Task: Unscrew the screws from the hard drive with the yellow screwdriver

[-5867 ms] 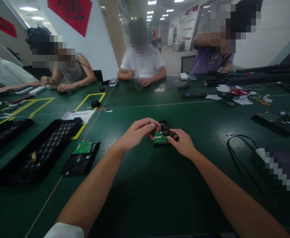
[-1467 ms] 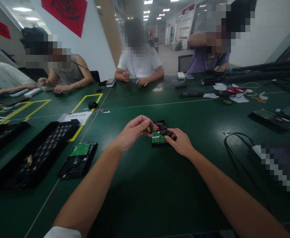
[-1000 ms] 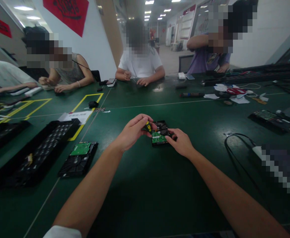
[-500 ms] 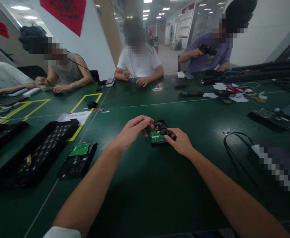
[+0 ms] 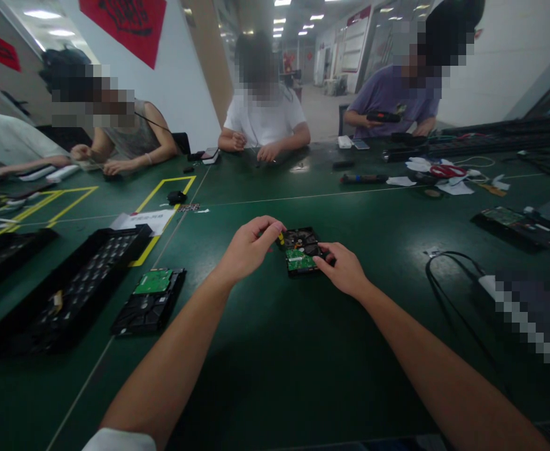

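A hard drive [image 5: 303, 241] lies on the green table in front of me, its green circuit board [image 5: 299, 259] facing up at the near end. My right hand [image 5: 342, 268] grips its right edge, thumb on top and fingers at the side. At the drive's upper left, my left hand [image 5: 255, 246] is closed in a pinch on a small yellow piece [image 5: 281, 238]; the fingers partly hide it, and its kind is unclear. A second hard drive [image 5: 150, 304] rests left of my left forearm, also board side up.
Black trays [image 5: 68, 288] stand at the left, beside a paper sheet [image 5: 146, 222] and yellow tape. At the right are a cable [image 5: 444, 254], a pixelated object and another drive-like device [image 5: 512, 225]. Several people work across the table; a dark screwdriver-like tool [image 5: 363, 178] lies near them.
My left hand has drawn slightly left from the drive, and the yellow piece shows more clearly. My right hand stays put. The person at right has lowered a dark handheld tool.
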A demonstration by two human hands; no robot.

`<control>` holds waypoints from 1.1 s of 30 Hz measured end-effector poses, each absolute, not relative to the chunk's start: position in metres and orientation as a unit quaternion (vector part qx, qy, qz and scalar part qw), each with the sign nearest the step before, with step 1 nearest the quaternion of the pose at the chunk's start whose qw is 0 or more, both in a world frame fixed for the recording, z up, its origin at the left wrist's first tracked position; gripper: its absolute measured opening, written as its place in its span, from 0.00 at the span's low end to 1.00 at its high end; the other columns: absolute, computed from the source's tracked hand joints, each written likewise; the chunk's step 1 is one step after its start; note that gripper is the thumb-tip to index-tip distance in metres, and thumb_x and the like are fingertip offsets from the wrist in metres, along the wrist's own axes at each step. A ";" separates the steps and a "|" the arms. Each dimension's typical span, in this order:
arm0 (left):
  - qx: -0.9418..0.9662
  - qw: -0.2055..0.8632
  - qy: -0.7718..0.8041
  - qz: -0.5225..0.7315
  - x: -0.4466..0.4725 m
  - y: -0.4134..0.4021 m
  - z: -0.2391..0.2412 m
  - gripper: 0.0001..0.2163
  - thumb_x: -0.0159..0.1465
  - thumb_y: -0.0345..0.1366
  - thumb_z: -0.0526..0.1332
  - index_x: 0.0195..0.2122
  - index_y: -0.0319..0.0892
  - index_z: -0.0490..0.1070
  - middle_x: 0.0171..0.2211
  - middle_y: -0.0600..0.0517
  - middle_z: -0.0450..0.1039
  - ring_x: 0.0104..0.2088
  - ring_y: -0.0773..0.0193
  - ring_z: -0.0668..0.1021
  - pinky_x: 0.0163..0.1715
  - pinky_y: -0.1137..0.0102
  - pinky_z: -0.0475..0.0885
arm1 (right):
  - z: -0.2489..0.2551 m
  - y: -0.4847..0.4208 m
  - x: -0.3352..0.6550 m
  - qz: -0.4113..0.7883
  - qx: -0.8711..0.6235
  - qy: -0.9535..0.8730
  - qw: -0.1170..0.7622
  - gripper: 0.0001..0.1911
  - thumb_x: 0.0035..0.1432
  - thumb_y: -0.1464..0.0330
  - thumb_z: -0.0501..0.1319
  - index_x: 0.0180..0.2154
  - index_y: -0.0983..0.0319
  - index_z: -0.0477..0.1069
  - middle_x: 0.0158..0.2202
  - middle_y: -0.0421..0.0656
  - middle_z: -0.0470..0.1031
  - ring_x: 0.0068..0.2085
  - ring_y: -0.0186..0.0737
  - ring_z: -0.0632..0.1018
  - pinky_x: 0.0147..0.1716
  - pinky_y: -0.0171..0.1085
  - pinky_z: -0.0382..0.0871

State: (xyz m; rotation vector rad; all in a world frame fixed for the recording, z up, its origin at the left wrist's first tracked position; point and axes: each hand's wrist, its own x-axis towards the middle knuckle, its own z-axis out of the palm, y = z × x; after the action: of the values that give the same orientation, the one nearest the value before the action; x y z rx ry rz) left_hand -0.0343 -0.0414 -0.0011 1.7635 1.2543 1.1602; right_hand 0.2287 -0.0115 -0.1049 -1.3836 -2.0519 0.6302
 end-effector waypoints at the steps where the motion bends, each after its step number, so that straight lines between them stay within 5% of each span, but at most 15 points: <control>1: 0.678 0.329 0.484 0.445 -0.035 -0.041 -0.001 0.17 0.72 0.50 0.59 0.42 0.43 0.79 0.39 0.48 0.76 0.35 0.63 0.75 0.30 0.70 0.72 | -0.105 -0.012 0.229 0.235 -0.520 -0.768 0.290 0.24 0.68 0.57 0.62 0.61 0.60 0.72 0.51 0.49 0.75 0.40 0.40 0.78 0.42 0.43 0.73; 8: 0.655 0.406 0.450 0.452 -0.032 -0.045 0.000 0.16 0.70 0.49 0.61 0.49 0.43 0.75 0.43 0.47 0.77 0.31 0.66 0.75 0.22 0.74 0.71 | -0.102 -0.011 0.228 0.236 -0.519 -0.771 0.284 0.24 0.68 0.57 0.62 0.61 0.61 0.73 0.52 0.50 0.75 0.40 0.41 0.78 0.43 0.43 0.73; 16: 0.592 0.546 0.327 0.495 -0.025 -0.041 -0.006 0.12 0.73 0.43 0.57 0.46 0.41 0.73 0.48 0.42 0.78 0.49 0.55 0.79 0.37 0.67 0.79 | -0.100 -0.012 0.227 0.230 -0.531 -0.770 0.269 0.25 0.68 0.57 0.62 0.61 0.62 0.72 0.51 0.50 0.76 0.40 0.41 0.78 0.42 0.43 0.72; 23: 0.655 0.434 0.385 0.484 -0.027 -0.044 -0.005 0.14 0.69 0.48 0.65 0.43 0.41 0.80 0.44 0.46 0.75 0.36 0.65 0.75 0.31 0.71 0.73 | -0.103 -0.011 0.228 0.228 -0.519 -0.774 0.282 0.23 0.68 0.58 0.63 0.60 0.61 0.73 0.52 0.48 0.76 0.40 0.40 0.78 0.43 0.42 0.72; 33: 0.657 0.479 0.348 0.467 -0.025 -0.048 -0.001 0.13 0.71 0.44 0.62 0.50 0.41 0.74 0.42 0.46 0.77 0.41 0.61 0.78 0.33 0.70 0.77 | -0.106 -0.010 0.229 0.241 -0.522 -0.767 0.287 0.22 0.69 0.59 0.61 0.61 0.59 0.73 0.53 0.49 0.75 0.41 0.40 0.78 0.44 0.43 0.73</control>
State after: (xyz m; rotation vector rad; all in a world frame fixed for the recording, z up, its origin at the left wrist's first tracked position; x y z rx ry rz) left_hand -0.0252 -0.0479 -0.0014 1.6030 0.8500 1.1411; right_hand 0.2289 -0.0101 -0.1056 -1.3944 -2.0485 0.6442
